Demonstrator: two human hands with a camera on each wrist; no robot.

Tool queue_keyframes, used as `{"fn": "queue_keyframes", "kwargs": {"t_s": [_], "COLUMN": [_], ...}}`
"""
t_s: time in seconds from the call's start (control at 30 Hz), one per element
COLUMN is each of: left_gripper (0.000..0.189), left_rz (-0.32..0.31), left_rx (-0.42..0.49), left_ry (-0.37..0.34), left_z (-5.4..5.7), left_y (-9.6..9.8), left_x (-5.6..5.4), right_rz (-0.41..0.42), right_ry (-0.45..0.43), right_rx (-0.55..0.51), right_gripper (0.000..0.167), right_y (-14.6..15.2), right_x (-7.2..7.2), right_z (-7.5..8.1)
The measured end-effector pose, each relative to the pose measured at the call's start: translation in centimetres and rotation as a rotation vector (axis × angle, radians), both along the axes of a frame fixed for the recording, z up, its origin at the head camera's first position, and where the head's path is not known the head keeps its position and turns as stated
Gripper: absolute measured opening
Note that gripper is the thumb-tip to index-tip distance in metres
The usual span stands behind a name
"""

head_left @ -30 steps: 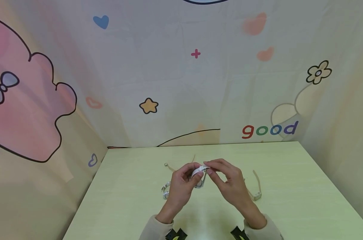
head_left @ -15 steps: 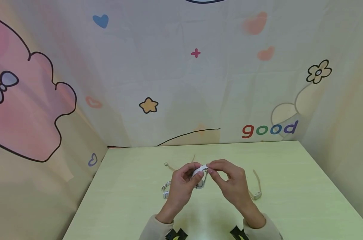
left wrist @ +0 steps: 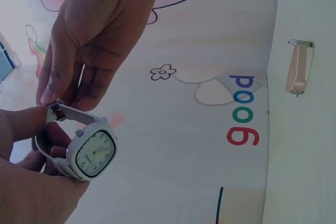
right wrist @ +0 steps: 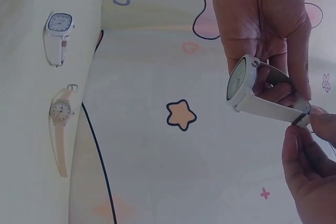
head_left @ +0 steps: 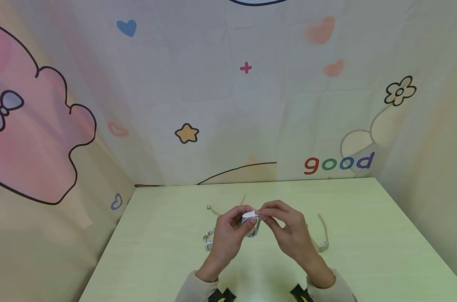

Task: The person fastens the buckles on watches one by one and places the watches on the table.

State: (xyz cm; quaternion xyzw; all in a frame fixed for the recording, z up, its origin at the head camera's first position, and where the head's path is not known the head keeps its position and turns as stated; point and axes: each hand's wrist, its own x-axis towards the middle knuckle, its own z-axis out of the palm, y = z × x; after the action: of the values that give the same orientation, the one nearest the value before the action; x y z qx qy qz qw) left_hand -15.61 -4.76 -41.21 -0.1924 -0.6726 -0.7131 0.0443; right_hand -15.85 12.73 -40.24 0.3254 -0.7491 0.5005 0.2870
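A white wristwatch is held up over the table between both hands, its strap curved into a loop. The left wrist view shows its rounded-square dial. My left hand grips the watch, with fingers inside the loop and the thumb on the strap. My right hand pinches the strap at the buckle between thumb and finger. Fingertips partly cover the buckle, so I cannot tell whether it is fastened.
On the pale table lie another white watch left of the hands and a beige-strapped watch behind them. A second beige watch rests to the right. A printed cloth hangs behind.
The strap end has tipped from slanting to nearly level. My right hand moved slightly right, then back left, still at the strap. My left hand stays put.
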Motion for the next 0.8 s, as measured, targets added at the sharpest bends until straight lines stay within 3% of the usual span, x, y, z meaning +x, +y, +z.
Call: {"fn": "queue_keyframes", "kwargs": {"t_s": [0.2, 0.43, 0.8], "left_gripper": [0.025, 0.026, 0.025], "left_rz": [0.007, -0.010, -0.004], "left_rx": [0.002, 0.053, 0.096], "left_ry": [-0.043, -0.085, -0.092], "left_z": [-0.26, 0.02, 0.53], "left_y": [0.05, 0.34, 0.57], "left_x": [-0.09, 0.11, 0.48], "right_rz": [-0.047, 0.031, 0.079], "right_ry": [-0.032, -0.078, -0.002], "right_rx": [0.030, -0.118, -0.148], "right_gripper": [0.022, 0.027, 0.021], "right_y": [-0.14, -0.41, -0.48], "right_x": [-0.16, -0.02, -0.08], "right_z": [-0.37, -0.60, -0.47]}}
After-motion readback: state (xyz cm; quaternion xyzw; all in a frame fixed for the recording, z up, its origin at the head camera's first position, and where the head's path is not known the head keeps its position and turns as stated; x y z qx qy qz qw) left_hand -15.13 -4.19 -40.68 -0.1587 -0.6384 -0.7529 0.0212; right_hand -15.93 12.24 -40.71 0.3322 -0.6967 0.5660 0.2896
